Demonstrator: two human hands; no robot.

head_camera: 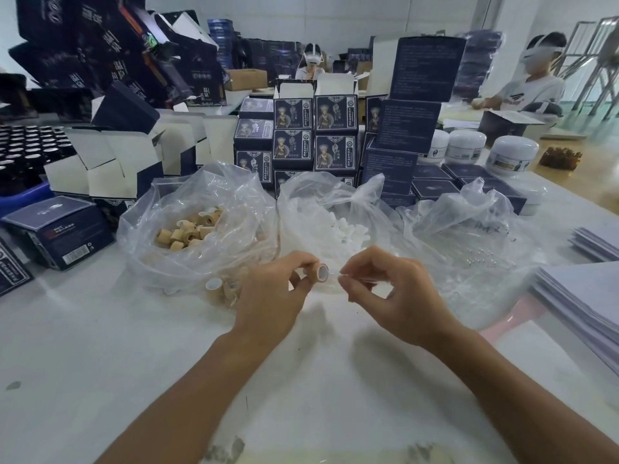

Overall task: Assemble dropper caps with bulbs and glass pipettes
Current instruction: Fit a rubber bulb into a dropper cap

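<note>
Two bare forearms reach forward from the bottom of the view and angle inward, so the hands meet near the centre. The left hand point(271, 296) has its fingers curled, thumb and forefinger pinched together at the tips. The right hand point(393, 296), just beside it, is raised with bent knuckles, fingertips pinched and pointing left.

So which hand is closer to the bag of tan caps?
Left. The left hand sits right beside the bag of tan caps, holding a cap; the right hand is farther right.
</note>
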